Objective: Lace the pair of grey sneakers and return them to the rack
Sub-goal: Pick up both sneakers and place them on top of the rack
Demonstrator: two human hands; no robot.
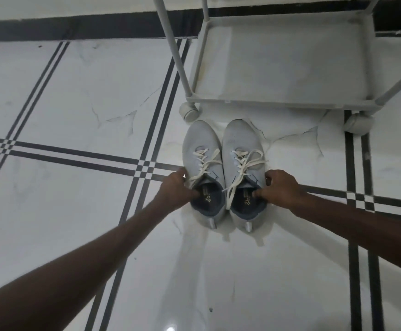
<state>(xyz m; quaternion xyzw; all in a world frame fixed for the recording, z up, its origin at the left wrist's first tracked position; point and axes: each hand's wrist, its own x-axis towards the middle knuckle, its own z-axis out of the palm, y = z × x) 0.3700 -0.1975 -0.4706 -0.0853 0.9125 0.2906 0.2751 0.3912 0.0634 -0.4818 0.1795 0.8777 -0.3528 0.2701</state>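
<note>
Two grey sneakers stand side by side on the floor, toes pointing at the rack. The left sneaker (200, 142) and the right sneaker (240, 142) both carry white laces with loose ends trailing toward the openings. My left hand (174, 188) grips the left sneaker's collar, thumb inside the opening and fingers on the outer side. In the same way, my right hand (281, 191) holds the collar of the right sneaker. The white rack (254, 101) stands just beyond the toes, its bottom shelf bare.
The floor is glossy white tile (75, 91) with black stripe lines. The rack rolls on white casters, one (189, 112) close to the left sneaker's toe and another (359, 123) at the right. A dark skirting runs along the wall behind.
</note>
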